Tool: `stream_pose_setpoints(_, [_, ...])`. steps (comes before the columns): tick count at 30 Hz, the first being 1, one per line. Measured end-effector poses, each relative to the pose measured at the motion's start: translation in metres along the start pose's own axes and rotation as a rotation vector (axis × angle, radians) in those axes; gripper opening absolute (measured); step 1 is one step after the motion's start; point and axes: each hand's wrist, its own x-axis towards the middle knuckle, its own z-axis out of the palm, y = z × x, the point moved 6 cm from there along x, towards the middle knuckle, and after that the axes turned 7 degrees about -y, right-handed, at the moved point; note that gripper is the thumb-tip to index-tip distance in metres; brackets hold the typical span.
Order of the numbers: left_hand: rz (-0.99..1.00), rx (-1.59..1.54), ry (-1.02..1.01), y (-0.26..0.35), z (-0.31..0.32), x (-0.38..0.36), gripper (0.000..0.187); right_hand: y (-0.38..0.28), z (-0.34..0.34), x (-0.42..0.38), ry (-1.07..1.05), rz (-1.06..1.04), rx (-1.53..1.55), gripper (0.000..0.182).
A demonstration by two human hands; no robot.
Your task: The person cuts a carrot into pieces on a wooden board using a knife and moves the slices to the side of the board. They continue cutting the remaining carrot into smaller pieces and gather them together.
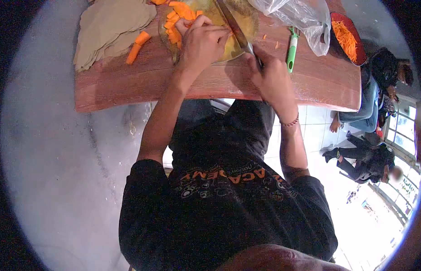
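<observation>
My right hand [270, 74] is wrapped round the handle of a knife [233, 25], whose blade points up and left over a round yellowish cutting board [244, 16]. My left hand [203, 43] rests on the board with its fingers bent and pressed down beside the blade; what lies under its fingertips is mostly hidden. Cut orange carrot pieces [183, 10] lie on the board around and beyond my left fingers. Left of the board, on the table, are carrot sticks [138, 47].
Brown sheets [111, 27] are stacked at the table's left. Right of the board are a green peeler [292, 49], a clear plastic bag [296, 20] and a red dish [359, 52] of shredded carrot [344, 38]. The wooden table's [219, 86] edge is near me. People sit at far right.
</observation>
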Motion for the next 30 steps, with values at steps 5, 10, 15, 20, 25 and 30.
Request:
stream_pose_setpoints(5, [-0.036,-0.076,0.013,-0.010,0.013,-0.007,0.011,-0.001,0.003,0.025,0.029,-0.043,0.026,0.029])
stream_pose_setpoints(10, [-0.060,-0.060,0.021,-0.003,0.001,-0.005,0.011,0.010,-0.002,0.024,-0.004,0.006,0.120,0.029])
stream_pose_setpoints(15, [-0.044,-0.014,0.032,-0.001,-0.001,-0.005,0.012,0.002,-0.005,0.012,-0.012,0.016,0.138,0.029])
stream_pose_setpoints(20, [-0.032,-0.025,0.054,-0.001,0.000,-0.004,0.011,-0.001,-0.002,0.008,0.002,0.029,0.088,0.030])
stream_pose_setpoints(25, [-0.025,-0.034,0.048,-0.001,0.000,-0.004,0.011,-0.011,0.008,0.004,0.015,0.039,-0.015,0.031])
stream_pose_setpoints(30, [-0.027,-0.054,0.023,-0.002,0.002,-0.004,0.011,-0.015,0.018,0.021,0.009,0.002,-0.064,0.027])
